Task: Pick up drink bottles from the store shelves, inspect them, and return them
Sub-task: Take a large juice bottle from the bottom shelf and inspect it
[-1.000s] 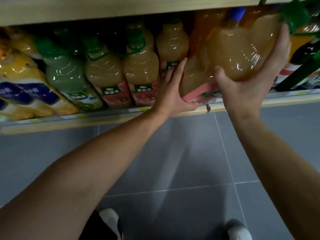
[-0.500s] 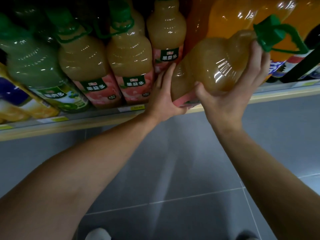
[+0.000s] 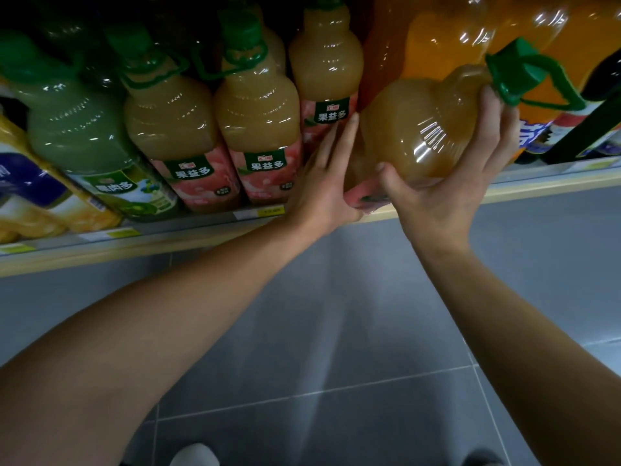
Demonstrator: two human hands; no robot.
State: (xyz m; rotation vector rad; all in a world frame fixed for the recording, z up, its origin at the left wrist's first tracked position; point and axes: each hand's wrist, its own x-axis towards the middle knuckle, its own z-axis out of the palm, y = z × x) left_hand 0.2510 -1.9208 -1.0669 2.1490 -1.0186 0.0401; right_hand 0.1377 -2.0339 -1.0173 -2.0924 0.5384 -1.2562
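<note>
Head view: a tilted peach juice bottle was gripped around its shoulder by the right hand, its base steadied by the left hand at the shelf edge, probably for reshelving.

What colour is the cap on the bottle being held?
Green, with a green carry loop; the head view shows the cap on the tilted bottle.

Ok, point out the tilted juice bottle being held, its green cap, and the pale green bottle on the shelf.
Tilted juice bottle (image 3: 420,129), head view, on its clear ribbed shoulder.
Green cap (image 3: 514,72), head view, on the cap's side.
Pale green bottle (image 3: 74,129), head view, on its body above the label.
</note>
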